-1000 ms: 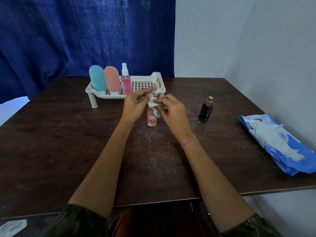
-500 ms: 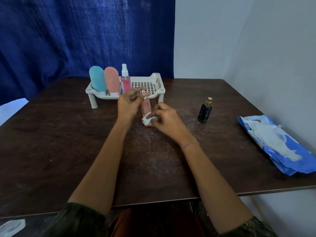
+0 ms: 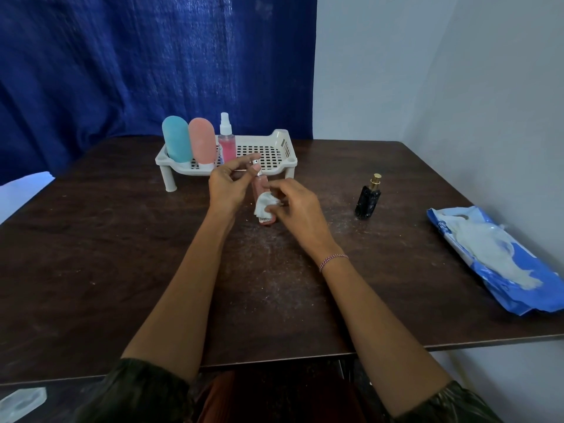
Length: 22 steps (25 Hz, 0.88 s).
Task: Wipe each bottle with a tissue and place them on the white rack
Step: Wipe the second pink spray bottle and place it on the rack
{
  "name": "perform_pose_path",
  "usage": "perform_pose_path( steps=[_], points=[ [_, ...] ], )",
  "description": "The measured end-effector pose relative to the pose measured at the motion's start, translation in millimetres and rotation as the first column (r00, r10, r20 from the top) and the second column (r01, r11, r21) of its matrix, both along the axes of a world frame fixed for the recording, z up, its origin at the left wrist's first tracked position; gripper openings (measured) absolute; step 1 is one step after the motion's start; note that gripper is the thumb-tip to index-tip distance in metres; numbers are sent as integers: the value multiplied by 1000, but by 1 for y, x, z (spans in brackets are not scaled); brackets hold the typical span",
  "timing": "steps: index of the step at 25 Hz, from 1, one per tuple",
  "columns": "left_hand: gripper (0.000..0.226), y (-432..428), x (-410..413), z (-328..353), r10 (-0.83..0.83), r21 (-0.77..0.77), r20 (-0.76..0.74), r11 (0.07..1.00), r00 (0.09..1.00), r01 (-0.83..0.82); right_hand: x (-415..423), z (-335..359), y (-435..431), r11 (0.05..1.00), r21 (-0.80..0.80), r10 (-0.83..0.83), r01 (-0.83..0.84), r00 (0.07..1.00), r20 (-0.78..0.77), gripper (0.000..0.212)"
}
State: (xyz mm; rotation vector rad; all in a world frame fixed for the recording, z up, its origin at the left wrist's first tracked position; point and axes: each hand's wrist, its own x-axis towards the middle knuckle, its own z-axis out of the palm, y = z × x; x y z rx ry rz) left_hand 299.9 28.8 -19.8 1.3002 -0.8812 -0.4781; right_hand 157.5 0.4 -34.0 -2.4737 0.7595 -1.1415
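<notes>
the left hand (image 3: 227, 186) pinched the silver top of a small pink bottle (image 3: 262, 182) between thumb and fingertips, holding it upright near the middle of the table (image 3: 122, 254). the right hand (image 3: 297, 206) gripped a crumpled white tissue (image 3: 265, 206) with curled fingers and pressed it against the lower half of that bottle's body. the bottle's base with its label showed just below the tissue, down at the tabletop, though i could not tell whether it actually rested on the wood. a thin braided bracelet (image 3: 333, 260) sat on the right wrist. just beyond the hands, on the far side, stood the white rack (image 3: 285, 143) on short legs. three bottles were lined up at its left end: a teal bottle (image 3: 175, 138) furthest left, a pink tube (image 3: 201, 141) beside it, and a pink spray bottle (image 3: 227, 146) with a white nozzle to the right of those. the right part of the rack's perforated floor held nothing. to the right of the hands, apart from them, a black bottle (image 3: 367, 203) with a gold cap stood upright on the table. further right, near the table's edge, lay a blue pack (image 3: 494, 270) with white tissue showing through its opening. a dark blue curtain (image 3: 152, 56) hung behind the table on the left and a pale wall (image 3: 427, 71) rose on the right.
</notes>
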Motion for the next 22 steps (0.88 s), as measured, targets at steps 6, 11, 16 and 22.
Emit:
perform_pose_path(
  steps=[6,11,16,22],
  points=[
    [29,1,1,0,11,19,-35,1000,999,-10,-11,1,-9,991,130,-2,25,984,-177,24],
    [27,5,-6,5,-37,3,36,999,999,37,-7,3,-9,999,-3,35,-35,999,-20,21],
    [27,5,-6,5,-57,-15,153,998,987,60,-1,5,-4,991,-112,-45,72,973,226,24],
    [31,5,0,4,-5,-2,75,1000,997,5,-2,0,-9,991,-122,56,-58,998,-22,19]
  ],
)
